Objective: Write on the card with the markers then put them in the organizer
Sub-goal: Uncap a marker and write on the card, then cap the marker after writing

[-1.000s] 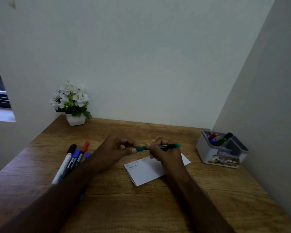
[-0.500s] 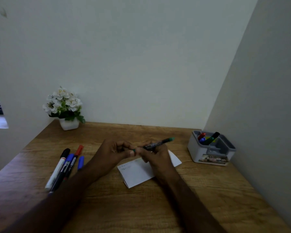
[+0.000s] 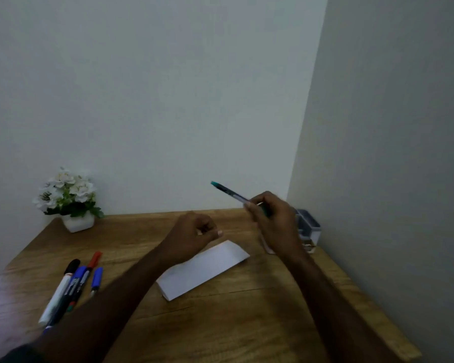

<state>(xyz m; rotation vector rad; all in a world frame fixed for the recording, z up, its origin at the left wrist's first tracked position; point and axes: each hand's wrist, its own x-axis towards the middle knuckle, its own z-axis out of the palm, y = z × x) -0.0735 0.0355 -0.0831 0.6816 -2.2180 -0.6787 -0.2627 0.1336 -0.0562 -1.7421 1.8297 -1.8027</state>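
since the earlier frame the two hands have come apart and the right hand [image 3: 274,218] has lifted toward the right of the frame, carrying the green marker [image 3: 228,191] with it — its green end now points up and to the left, over the back wall, where before it lay level between both hands. the right hand is closed around the marker's lower part, and sits in front of the grey organizer [image 3: 308,226], which shows only partly behind it at the right edge of the wooden table [image 3: 220,323]. the left hand [image 3: 192,235] hangs just left of centre, fingers curled loosely inward with nothing visible in them, above the upper left end of the white card [image 3: 207,268]. the card lies flat and slanted at the middle of the table; any writing on it is too faint to make out. at lower left a cluster of markers [image 3: 74,284] — black, blue and red caps — lies side by side, and a pot of white flowers [image 3: 68,199] stands at the far left corner.
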